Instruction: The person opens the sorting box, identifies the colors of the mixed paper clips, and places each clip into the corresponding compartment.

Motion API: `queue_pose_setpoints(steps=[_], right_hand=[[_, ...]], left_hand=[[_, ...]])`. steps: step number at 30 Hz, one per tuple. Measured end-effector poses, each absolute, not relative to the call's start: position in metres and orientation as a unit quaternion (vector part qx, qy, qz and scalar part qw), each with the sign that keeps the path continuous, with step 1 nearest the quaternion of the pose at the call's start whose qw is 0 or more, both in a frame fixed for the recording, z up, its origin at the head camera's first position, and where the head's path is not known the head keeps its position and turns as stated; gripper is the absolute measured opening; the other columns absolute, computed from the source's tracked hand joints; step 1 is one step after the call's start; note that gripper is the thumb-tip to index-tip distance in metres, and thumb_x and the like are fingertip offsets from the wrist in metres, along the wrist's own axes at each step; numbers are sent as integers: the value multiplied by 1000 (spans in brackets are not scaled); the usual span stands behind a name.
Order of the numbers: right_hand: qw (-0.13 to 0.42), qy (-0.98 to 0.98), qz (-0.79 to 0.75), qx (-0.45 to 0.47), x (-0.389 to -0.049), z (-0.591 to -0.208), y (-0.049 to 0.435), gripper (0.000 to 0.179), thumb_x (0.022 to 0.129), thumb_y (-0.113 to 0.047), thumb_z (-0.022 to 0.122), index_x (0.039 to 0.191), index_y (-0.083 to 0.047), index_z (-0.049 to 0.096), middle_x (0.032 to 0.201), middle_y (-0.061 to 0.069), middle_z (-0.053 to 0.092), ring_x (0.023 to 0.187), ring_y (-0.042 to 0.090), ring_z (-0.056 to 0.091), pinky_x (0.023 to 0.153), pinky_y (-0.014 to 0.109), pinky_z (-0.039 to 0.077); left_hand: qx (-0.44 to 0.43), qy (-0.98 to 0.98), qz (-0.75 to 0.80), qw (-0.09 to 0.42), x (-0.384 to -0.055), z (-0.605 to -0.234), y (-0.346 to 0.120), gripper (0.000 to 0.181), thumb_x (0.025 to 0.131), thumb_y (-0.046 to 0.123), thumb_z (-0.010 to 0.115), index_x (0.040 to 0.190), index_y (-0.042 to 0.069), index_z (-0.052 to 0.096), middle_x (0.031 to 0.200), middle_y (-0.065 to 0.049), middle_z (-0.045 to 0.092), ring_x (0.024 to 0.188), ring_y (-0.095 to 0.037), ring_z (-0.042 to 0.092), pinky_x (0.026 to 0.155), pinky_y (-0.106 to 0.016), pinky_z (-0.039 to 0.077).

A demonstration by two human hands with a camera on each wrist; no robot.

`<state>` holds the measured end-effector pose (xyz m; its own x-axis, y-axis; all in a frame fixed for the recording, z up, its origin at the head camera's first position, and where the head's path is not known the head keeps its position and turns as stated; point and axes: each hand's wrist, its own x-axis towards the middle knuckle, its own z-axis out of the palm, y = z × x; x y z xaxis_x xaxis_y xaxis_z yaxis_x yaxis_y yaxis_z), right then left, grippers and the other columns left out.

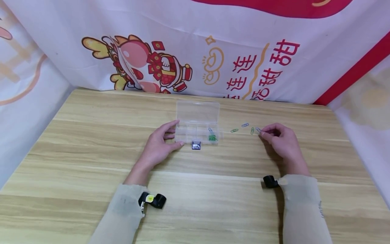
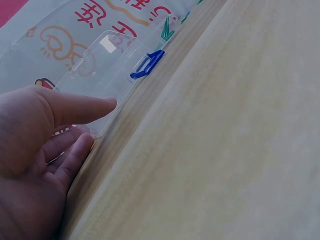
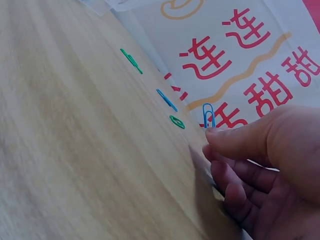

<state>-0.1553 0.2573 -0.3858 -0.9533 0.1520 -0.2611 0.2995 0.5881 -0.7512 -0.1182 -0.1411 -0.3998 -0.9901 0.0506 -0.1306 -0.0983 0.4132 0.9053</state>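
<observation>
A clear plastic compartment box (image 1: 197, 112) stands with its lid raised and a dark blue latch (image 1: 196, 145) at its front. My left hand (image 1: 159, 145) holds the box at its left end, thumb along the front edge and index finger by the back corner. Green paper clips (image 1: 212, 138) and a blue paper clip (image 1: 210, 129) lie in its right-hand compartments. Off to the right, my right hand (image 1: 281, 140) pinches a blue paper clip (image 3: 209, 116) between thumb and index finger, its looped end sticking up in the right wrist view.
Between box and right hand, a green paper clip (image 1: 234, 130), a blue paper clip (image 1: 245, 125) and another green paper clip (image 1: 252, 130) lie on the wooden table (image 1: 213, 203). A printed cloth (image 1: 259, 27) hangs behind the table's back edge.
</observation>
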Motion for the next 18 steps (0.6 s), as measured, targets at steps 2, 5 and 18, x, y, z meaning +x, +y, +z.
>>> queue_pose_setpoints(steps=[2, 5, 18], right_hand=[[86, 880, -449, 130, -155, -385, 257, 28, 107, -30, 67, 129, -12, 66, 123, 7, 62, 105, 22, 55, 80, 28, 54], [86, 873, -461, 131, -155, -383, 257, 26, 107, -31, 67, 128, -14, 66, 121, 5, 63, 101, 21, 58, 79, 27, 56], [109, 864, -488, 66, -155, -371, 231, 36, 104, -37, 73, 128, -12, 69, 111, 0, 67, 89, 16, 62, 68, 26, 56]], left_hand=[[-15, 838, 541, 69, -118, -400, -141, 77, 94, 9, 83, 162, 26, 50, 150, -13, 60, 137, -34, 62, 119, -48, 53], [-15, 838, 542, 69, -118, -400, -141, 77, 94, 9, 83, 161, 27, 50, 150, -13, 60, 137, -33, 62, 119, -48, 53], [-16, 836, 544, 67, -118, -400, -141, 78, 93, 9, 84, 161, 27, 51, 149, -13, 60, 137, -34, 62, 119, -48, 53]])
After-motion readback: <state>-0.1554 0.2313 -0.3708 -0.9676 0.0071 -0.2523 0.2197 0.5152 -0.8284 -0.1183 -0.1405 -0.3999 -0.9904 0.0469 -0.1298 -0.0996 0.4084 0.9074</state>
